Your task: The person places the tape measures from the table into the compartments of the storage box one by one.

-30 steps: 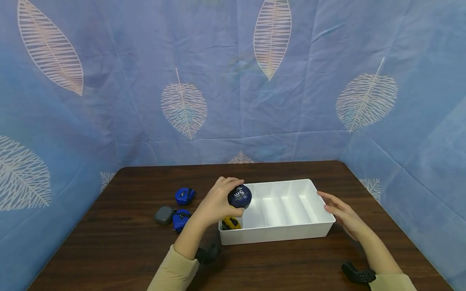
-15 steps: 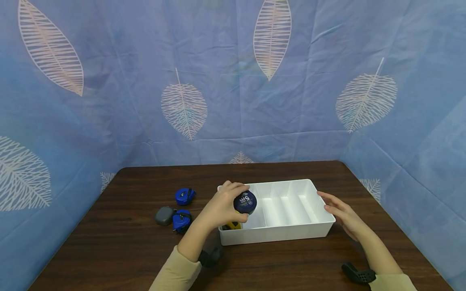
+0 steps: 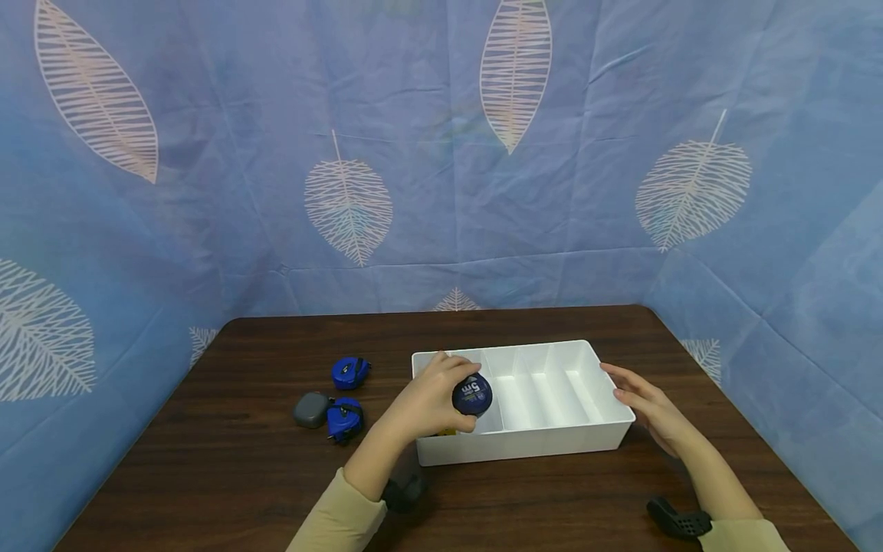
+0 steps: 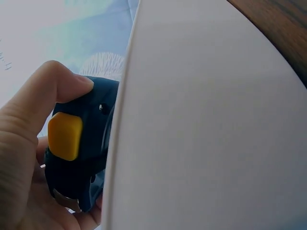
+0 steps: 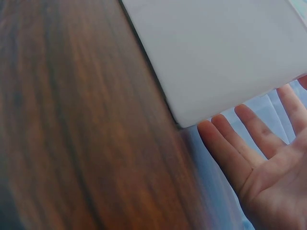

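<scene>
My left hand grips a round dark blue tape measure marked 5m, low over the left part of a white divided box. In the left wrist view the tape measure shows a yellow button, with the thumb on its upper edge; the box wall hides part of it. A bit of a yellow tape measure shows in the leftmost compartment, mostly behind the left hand. At the box's right end my right hand rests straight fingers against the outer wall.
Left of the box on the brown table lie two blue tape measures, one farther back and one nearer. A grey rounded case touches or nearly touches the nearer one. A blue leaf-patterned cloth hangs behind.
My left hand has moved right and slightly toward me with the dark blue tape measure, lowering into the box and covering more of the yellow one. The right hand and box have stayed still.
</scene>
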Demonstrator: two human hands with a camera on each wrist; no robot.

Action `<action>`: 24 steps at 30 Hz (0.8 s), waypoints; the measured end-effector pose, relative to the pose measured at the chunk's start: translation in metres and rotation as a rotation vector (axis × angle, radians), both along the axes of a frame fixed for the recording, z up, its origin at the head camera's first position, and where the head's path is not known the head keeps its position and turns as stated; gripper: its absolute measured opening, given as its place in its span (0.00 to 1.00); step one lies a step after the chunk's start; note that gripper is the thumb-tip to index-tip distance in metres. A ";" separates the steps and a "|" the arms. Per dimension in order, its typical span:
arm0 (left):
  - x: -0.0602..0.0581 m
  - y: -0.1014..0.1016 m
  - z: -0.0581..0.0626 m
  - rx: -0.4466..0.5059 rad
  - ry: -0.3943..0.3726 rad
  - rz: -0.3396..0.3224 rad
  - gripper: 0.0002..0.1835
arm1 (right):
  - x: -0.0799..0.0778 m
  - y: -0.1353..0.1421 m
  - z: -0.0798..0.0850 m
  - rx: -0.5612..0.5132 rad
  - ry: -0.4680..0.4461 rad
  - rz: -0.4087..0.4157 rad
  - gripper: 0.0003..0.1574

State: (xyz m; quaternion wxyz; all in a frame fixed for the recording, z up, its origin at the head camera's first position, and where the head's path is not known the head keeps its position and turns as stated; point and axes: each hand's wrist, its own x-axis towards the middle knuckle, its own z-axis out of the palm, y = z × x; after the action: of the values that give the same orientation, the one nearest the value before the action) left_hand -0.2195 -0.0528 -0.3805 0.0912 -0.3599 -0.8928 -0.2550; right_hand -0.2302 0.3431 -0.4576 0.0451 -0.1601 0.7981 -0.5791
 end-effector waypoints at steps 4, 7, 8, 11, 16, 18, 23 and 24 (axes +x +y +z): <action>0.000 0.002 -0.003 -0.026 0.017 -0.001 0.40 | 0.000 0.000 -0.001 -0.015 0.001 -0.003 0.32; 0.000 0.004 -0.004 -0.040 0.020 -0.001 0.40 | 0.000 0.000 -0.001 -0.016 -0.002 -0.003 0.32; 0.000 0.004 -0.004 -0.045 0.018 -0.001 0.40 | 0.000 0.000 -0.001 -0.014 -0.002 -0.001 0.32; 0.001 0.006 -0.005 -0.061 0.014 -0.004 0.40 | 0.000 0.001 0.000 0.001 0.003 0.003 0.32; 0.001 0.008 -0.007 -0.084 0.004 -0.010 0.40 | 0.000 0.000 0.000 0.020 0.013 0.004 0.32; 0.000 0.009 -0.008 -0.089 0.003 -0.010 0.40 | 0.000 0.000 0.000 0.021 0.012 0.003 0.32; 0.000 0.010 -0.010 -0.087 0.004 -0.009 0.40 | 0.000 0.000 0.000 0.036 0.005 -0.010 0.32; 0.000 0.011 -0.010 -0.085 0.001 -0.009 0.40 | 0.000 0.000 0.000 0.037 0.005 -0.012 0.32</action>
State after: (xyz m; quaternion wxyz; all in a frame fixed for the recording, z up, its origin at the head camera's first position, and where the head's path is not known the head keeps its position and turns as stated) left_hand -0.2197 -0.0420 -0.3910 0.0754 -0.3675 -0.9011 -0.2172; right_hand -0.2307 0.3434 -0.4577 0.0427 -0.1561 0.8096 -0.5642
